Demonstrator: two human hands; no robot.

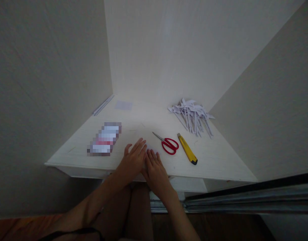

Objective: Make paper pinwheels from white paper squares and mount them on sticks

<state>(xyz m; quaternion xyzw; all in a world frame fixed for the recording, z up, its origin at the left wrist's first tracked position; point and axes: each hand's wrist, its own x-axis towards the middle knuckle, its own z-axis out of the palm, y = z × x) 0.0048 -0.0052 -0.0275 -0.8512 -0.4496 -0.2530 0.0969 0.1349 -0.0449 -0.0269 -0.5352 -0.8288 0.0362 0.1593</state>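
My left hand (133, 158) lies on the white tabletop near its front edge, fingers stretched out and the thumb side raised a little. Right against it, my right hand (156, 169) rests flat, its fingertips touching or nearly touching those of the left. A small piece of white paper (150, 146) peeks out between and beyond the fingertips, mostly covered by the hands. Just right of the fingers are scissors with red handles (163, 139), blades pointing away to the left. Beside them lies a yellow utility knife (186, 148).
A heap of white folded-paper shapes on rolled paper sticks (191, 113) lies at the back right. Rolled paper sticks (103, 105) and a flat paper sheet (123, 105) lie at the back left. A blurred-out rectangular object (105, 139) sits left. Walls enclose the tabletop (209, 169).
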